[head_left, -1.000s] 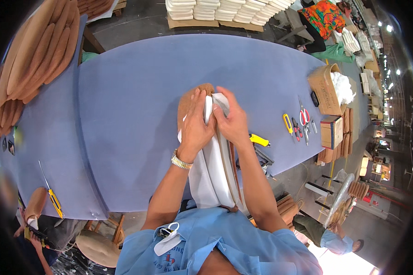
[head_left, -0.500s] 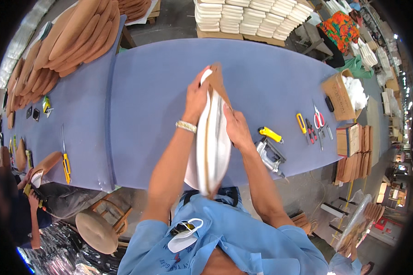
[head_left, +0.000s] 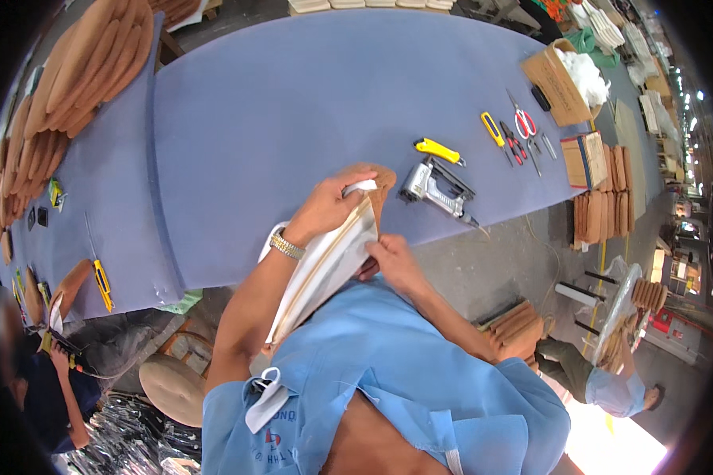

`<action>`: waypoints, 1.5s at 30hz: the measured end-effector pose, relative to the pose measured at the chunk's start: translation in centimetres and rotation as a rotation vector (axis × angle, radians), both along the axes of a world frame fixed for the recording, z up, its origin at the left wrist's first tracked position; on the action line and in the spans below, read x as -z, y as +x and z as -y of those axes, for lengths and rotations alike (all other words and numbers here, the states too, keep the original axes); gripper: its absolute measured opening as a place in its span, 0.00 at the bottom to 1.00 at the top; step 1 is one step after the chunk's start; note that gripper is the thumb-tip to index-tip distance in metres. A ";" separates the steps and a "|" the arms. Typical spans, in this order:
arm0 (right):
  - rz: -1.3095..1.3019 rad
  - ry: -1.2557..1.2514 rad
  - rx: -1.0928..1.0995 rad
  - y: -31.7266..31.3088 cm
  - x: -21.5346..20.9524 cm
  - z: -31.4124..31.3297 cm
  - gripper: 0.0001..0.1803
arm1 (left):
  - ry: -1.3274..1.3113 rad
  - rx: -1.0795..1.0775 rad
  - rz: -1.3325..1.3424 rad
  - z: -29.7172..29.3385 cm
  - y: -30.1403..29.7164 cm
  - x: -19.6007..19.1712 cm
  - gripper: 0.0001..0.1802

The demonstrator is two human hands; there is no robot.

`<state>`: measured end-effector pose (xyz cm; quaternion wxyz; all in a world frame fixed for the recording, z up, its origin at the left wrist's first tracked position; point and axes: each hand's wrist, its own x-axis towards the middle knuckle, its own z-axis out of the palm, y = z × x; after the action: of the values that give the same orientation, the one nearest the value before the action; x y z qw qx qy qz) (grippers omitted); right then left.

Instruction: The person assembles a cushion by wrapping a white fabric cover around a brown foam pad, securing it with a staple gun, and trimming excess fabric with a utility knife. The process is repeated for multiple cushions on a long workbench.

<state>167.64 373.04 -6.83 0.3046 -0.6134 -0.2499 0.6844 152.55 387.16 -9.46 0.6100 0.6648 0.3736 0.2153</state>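
An upholstered pad (head_left: 323, 265), white on the side I see and covered in brown fabric at its tip, is held tilted against the front of my blue shirt. A tan strip runs along its length. My left hand (head_left: 330, 207), with a metal watch on the wrist, grips the upper end, where a white edge pokes out by the fingers. My right hand (head_left: 394, 260) pinches the right edge lower down; its fingertips are partly hidden. Nearest to the hands on the table lies a silver staple gun (head_left: 438, 190), with a yellow cutter (head_left: 439, 150) just beyond.
On the blue-covered table (head_left: 277, 103) lie a yellow-handled tool (head_left: 493, 128), red-handled pliers (head_left: 512, 144) and scissors (head_left: 523, 119). A cardboard box (head_left: 558, 83) holds white stuffing. Brown pads (head_left: 95, 71) are piled left. A stool (head_left: 173, 388) and a co-worker (head_left: 43, 388) are at lower left.
The pad has come down toward my body, its lower end swinging left. Both hands moved with it, and my right hand shifted lower along the edge. The whole view has turned slightly.
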 end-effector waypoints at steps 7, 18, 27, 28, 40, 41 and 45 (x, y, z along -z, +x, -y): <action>0.833 0.425 -0.029 2.8 0.1 -4.0 0.25 | 0.254 -0.011 -0.060 0.0 1.6 1.5 0.23; 0.647 0.587 0.199 4.0 3.0 -5.2 0.16 | 0.109 0.007 -0.032 -1.3 0.7 0.3 0.23; 0.989 0.924 -0.272 3.2 -1.0 -7.4 0.10 | 0.082 0.035 -0.112 -1.5 0.5 -0.8 0.24; 0.988 0.878 -0.305 3.5 -0.4 -7.2 0.10 | 0.069 0.038 -0.111 -1.6 0.4 -0.7 0.24; 0.891 0.767 0.034 3.2 1.0 -6.4 0.08 | 0.128 0.046 0.047 -1.6 0.3 0.5 0.23; 0.931 0.767 -0.036 3.3 0.4 -6.8 0.08 | 0.106 0.054 0.017 -1.6 0.2 0.5 0.23; 1.034 0.775 -0.280 4.6 -0.7 -7.5 0.07 | 0.009 0.097 -0.119 -2.0 0.2 -1.2 0.23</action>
<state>172.19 380.54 -6.10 0.2525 -0.6707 -0.6695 0.1954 152.74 389.11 -8.27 0.5935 0.6966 0.3753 0.1474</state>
